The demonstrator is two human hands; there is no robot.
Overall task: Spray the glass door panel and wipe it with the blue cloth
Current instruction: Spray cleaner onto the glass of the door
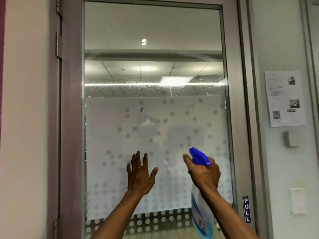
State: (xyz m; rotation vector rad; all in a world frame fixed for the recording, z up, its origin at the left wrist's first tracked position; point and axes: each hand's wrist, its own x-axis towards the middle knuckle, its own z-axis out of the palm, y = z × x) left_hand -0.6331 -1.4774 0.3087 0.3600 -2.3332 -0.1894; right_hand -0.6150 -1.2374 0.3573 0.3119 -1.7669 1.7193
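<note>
The glass door panel [153,75] fills the middle of the view in a grey metal frame, frosted with a dot pattern on its lower half. A band of fine droplets runs across the glass at about mid-height, and small blue marks dot the frosted part. My right hand [205,175] grips a spray bottle [201,211] with a blue trigger head whose nozzle points at the glass. My left hand [140,175] is raised with fingers spread, palm toward the glass, holding nothing. No blue cloth is in view.
A "PULL" label [246,209] sits on the door's right frame. Hinges [58,45] run down the left frame beside a pale wall. On the right wall hang a paper notice [284,99], a small grey box [290,138] and a white switch plate [297,200].
</note>
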